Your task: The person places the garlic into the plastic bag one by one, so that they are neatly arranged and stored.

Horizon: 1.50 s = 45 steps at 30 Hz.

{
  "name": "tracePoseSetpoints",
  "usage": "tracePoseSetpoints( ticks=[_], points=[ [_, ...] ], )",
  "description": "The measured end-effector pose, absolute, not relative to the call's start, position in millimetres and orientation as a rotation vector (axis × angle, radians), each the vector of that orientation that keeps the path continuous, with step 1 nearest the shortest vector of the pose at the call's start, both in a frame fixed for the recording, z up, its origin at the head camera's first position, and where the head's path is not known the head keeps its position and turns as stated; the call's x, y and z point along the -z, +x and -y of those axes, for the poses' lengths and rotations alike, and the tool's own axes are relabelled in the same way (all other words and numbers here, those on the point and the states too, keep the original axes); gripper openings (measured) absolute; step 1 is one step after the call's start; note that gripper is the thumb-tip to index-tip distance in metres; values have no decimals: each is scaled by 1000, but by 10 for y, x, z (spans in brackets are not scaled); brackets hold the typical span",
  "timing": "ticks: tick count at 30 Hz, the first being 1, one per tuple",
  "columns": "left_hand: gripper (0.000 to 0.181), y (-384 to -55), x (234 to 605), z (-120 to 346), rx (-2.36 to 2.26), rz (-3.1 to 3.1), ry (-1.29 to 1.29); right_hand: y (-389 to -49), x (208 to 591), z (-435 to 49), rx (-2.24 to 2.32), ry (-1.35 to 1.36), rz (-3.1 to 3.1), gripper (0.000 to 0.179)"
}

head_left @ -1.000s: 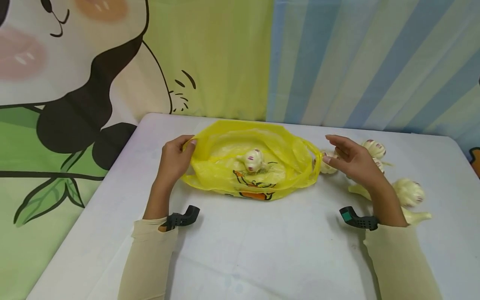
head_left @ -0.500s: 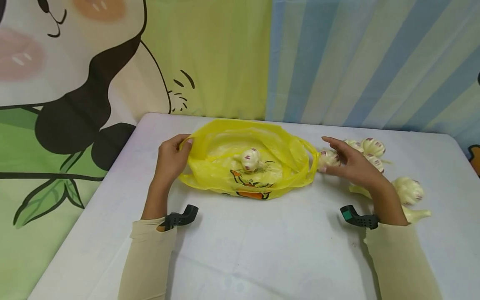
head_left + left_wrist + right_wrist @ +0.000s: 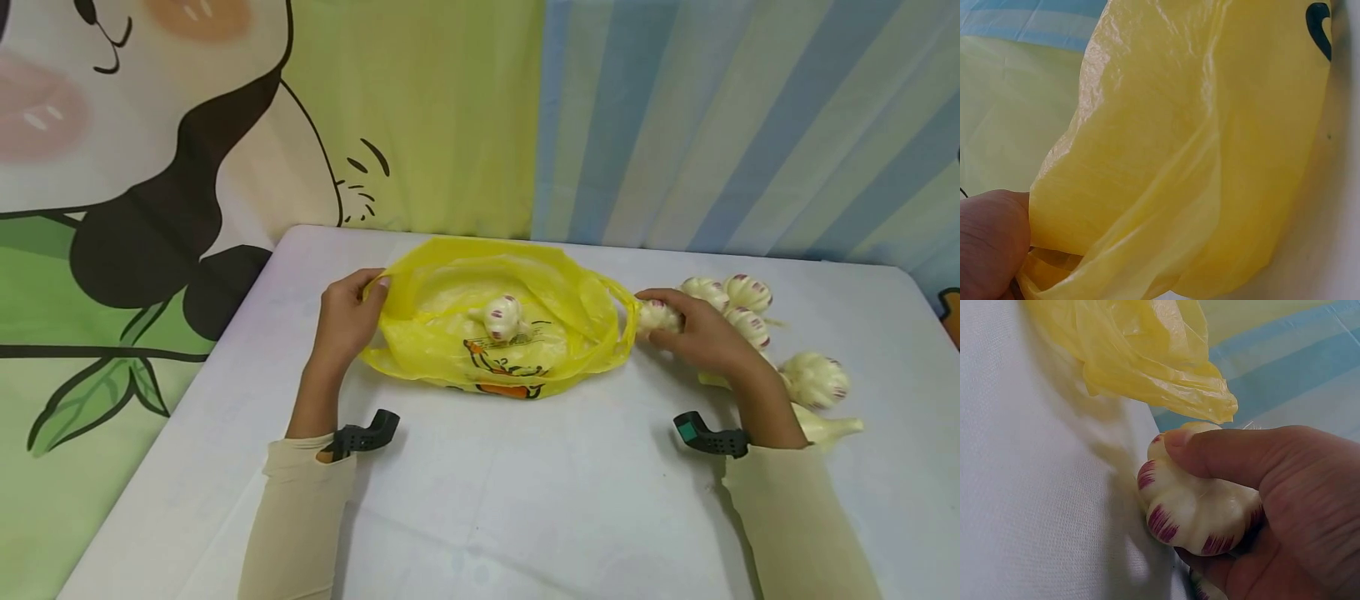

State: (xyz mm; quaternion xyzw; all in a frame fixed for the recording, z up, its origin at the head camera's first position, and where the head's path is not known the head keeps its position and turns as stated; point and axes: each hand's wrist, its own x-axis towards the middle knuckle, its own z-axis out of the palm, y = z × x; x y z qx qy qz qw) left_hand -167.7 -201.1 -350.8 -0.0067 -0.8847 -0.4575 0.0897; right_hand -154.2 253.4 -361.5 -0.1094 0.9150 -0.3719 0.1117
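Observation:
A yellow plastic bag lies open-mouthed on the table, its left edge pinched by my left hand. In the left wrist view the thumb presses against the bag's film. One garlic bulb sits inside the bag. Just right of the bag, my right hand grips another garlic bulb. The right wrist view has the thumb over this white, purple-streaked bulb and fingers beneath it; their tips are hidden.
Several more garlic bulbs lie beyond and beside my right hand, with a larger bulb near the right wrist. The white table ends at a printed backdrop. Each wrist carries a black camera mount.
My right hand has come down onto the garlic bulb beside the bag, and its fingers have closed round it. The left hand keeps its hold on the bag's edge.

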Motion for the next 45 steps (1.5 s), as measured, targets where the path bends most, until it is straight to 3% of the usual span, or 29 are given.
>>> tracePoseSetpoints(
  ticks=[13, 32, 45],
  points=[
    [34, -1675, 3517, 1988, 1383, 2629, -36, -1550, 3639, -2515, 1147, -339, -2797, 48],
    [33, -1677, 3539, 1974, 1389, 2646, -18, -1519, 3480, -2514, 1367, -155, -2887, 49],
    [35, -1698, 3565, 1995, 1392, 2639, -33, -1634, 3298, -2273, 1629, -567, -2674, 43]
  ],
)
